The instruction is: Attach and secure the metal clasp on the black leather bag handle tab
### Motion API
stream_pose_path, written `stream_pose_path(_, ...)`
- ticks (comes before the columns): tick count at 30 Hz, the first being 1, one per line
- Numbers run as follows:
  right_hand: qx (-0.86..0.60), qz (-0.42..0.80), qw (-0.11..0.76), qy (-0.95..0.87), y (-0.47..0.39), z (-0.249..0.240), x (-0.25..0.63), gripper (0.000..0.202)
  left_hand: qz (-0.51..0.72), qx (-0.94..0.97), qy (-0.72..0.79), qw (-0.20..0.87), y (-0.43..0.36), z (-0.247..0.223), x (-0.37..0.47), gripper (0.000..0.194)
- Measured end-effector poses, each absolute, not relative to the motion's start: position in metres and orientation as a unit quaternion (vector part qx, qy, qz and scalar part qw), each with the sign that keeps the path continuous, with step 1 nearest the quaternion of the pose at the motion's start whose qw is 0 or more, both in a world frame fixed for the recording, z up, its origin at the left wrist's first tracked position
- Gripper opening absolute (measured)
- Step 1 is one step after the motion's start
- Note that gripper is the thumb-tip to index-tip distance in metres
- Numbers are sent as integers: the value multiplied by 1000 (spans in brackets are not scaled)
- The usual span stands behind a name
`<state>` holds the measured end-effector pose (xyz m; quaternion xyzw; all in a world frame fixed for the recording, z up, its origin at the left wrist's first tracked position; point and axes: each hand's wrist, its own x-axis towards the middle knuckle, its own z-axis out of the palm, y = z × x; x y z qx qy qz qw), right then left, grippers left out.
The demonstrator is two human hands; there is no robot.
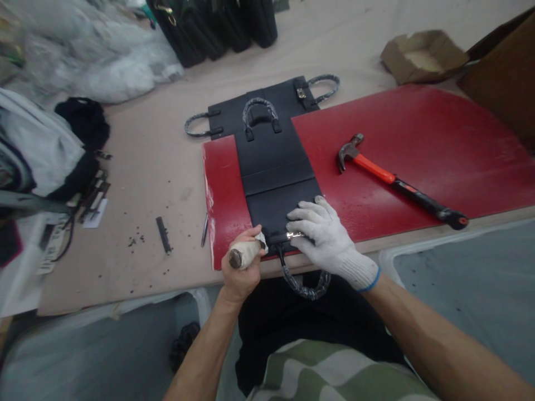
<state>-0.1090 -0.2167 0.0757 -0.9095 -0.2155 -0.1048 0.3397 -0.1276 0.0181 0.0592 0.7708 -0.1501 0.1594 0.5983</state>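
Observation:
My left hand [241, 278], bare, is closed around a short, thick tool wrapped in whitish tape [247, 253]. Its dark round end points up towards me. The tool's other end is near the front edge of a flat, opened-out black leather bag [278, 170], and its tip cannot be made out. In a white knit glove, my right hand [324, 236] lies on the bag with fingers stretched out, beside a shiny metal clasp [295, 235]. A plastic-wrapped handle [307, 289] hangs over the table edge between my hands. More wrapped handles show at the bag's far end.
Red boards [418, 150] lie under the bag. A claw hammer [390, 178] rests on the right. Left of the bag are a dark bar [163, 235], a thin metal rod [204, 230] and black scraps. Dark bags [217, 28] and a cardboard box [424, 55] stand behind.

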Motion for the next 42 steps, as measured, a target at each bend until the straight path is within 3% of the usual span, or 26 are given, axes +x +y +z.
stream_pose_path(16,-907,-104,345,-219,-218,77,-109,19,156,778,-120,596,16,59,-133,18)
stream_pose_path(21,-907,-103,344,-217,-218,75,-109,19,140,778,-189,583,17,65,-125,20)
stream_pose_path(33,-906,-110,348,-217,-217,77,-110,19,145,798,-127,571,15,61,-128,16)
stream_pose_path(42,-906,-117,342,-220,-217,73,-109,18,83,824,-173,533,21,74,-113,18)
